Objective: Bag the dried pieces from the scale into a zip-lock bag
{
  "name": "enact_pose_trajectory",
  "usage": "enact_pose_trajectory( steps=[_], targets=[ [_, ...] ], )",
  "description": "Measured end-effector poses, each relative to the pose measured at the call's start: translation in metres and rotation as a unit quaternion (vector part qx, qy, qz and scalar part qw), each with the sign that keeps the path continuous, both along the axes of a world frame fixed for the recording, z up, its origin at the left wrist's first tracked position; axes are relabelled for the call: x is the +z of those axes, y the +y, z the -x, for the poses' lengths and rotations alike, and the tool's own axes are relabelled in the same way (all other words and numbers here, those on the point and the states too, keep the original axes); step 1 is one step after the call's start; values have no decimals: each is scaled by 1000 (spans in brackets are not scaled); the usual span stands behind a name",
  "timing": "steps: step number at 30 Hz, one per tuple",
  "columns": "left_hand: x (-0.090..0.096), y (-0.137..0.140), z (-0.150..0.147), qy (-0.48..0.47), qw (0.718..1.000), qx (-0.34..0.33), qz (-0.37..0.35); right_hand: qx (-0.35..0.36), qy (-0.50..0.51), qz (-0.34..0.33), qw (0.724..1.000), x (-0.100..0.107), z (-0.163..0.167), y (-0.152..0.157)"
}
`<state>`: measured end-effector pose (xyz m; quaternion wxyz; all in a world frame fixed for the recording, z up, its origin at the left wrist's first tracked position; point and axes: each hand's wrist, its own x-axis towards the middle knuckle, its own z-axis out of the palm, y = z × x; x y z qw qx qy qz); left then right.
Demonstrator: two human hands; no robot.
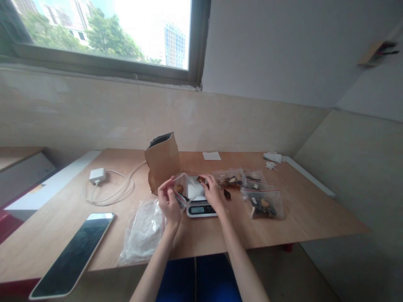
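My left hand (170, 204) is closed on the edge of a clear zip bag (190, 186), which leans toward the scale with its mouth spread. Brown dried pieces (179, 188), possibly dried mushroom, show inside it. Over the white tray of a digital kitchen scale (197, 210), my right hand (213, 193) has its fingers curled round a dried brown piece (200, 179); the fingertips partly cover it. The scale's display is lit, but its digits are too small to read.
Behind my left hand stands an open brown paper bag (162, 163). Flat empty zip bags (143, 233) and a phone (75, 251) lie left, near a white charger (97, 175). Filled zip bags (264, 204) and a loose dark piece (227, 193) lie right. A white paper (211, 156) is behind.
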<state>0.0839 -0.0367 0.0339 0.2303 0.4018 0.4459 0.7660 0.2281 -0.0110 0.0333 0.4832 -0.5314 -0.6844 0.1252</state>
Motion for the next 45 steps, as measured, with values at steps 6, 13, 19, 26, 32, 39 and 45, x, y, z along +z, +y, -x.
enact_pose_trajectory(
  steps=[6, 13, 19, 26, 32, 39, 45],
  targets=[
    [21, -11, -5, -26, 999, -44, 1, 15, 36, -70, 997, 62, 0, -38],
    [19, -27, -15, -138, 985, -105, 25, 138, -90, -5, 986, 98, 19, -68],
    [15, -39, -16, -154, 981, -102, 52, 108, -37, -49, 992, 105, 31, -65],
    [24, -51, -19, -240, 965, -97, 44, 141, -3, 2, 990, 108, 35, -74],
    [31, -53, -20, -291, 955, -53, 34, 43, 103, 33, 993, 68, 20, -107],
    [34, -66, -29, -275, 961, -12, 9, 47, 141, 157, 976, 32, 37, -132],
    [35, -85, -36, -203, 972, -116, -27, 15, 193, 94, 977, 38, 41, -128]
  ],
)
